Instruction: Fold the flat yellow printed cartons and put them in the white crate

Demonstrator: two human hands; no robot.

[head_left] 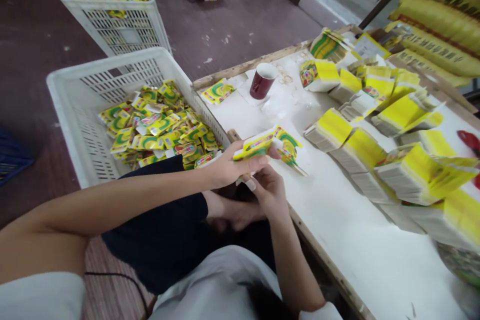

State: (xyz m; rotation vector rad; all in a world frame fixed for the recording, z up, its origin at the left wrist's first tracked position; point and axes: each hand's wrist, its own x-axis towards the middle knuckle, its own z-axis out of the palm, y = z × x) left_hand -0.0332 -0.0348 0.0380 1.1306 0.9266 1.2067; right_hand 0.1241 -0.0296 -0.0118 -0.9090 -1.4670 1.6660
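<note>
Bundle of yellow-green packets sits at the centre of the frame, over the near edge of the white table. The left hand clasps it from the left side, thumb on top; the right hand meets it from below, fingers curled and pinching its lower edge. Left of the hands, a white plastic crate holds a heap of the same packets. A maroon cup stands higher up on the table, a single packet just left of it, and stacks of flat yellow cartons crowd the right side. A second crate is in the upper left.
</note>
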